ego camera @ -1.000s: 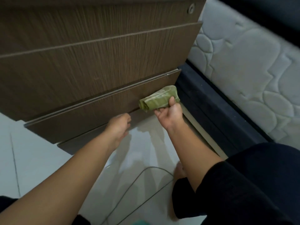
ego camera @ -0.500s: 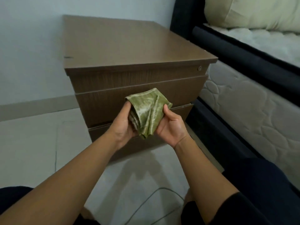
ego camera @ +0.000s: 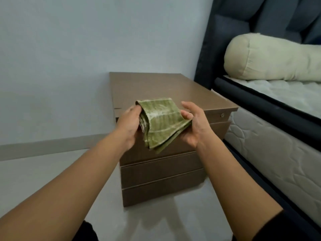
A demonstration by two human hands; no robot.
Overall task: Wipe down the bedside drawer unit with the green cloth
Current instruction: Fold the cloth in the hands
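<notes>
The green cloth (ego camera: 160, 123) is folded and held in the air between both hands, in front of the top edge of the brown bedside drawer unit (ego camera: 156, 87). My left hand (ego camera: 129, 126) grips the cloth's left folded edge. My right hand (ego camera: 195, 125) holds its right side from below, thumb over the cloth and fingers curled under it. The unit's flat top and three drawer fronts face me. The cloth touches no part of the unit that I can see.
A bed stands right of the unit, with a dark headboard (ego camera: 243, 23), a white quilted mattress (ego camera: 278, 162) and a cream bolster pillow (ego camera: 269, 58). A pale wall (ego camera: 69, 49) runs behind, and light floor tiles (ego camera: 43, 180) spread left of the unit.
The right hand lifted the cloth away from the bottom drawer, the left hand joined it, and both now hold the cloth higher, level with the unit's top. My view has risen.
</notes>
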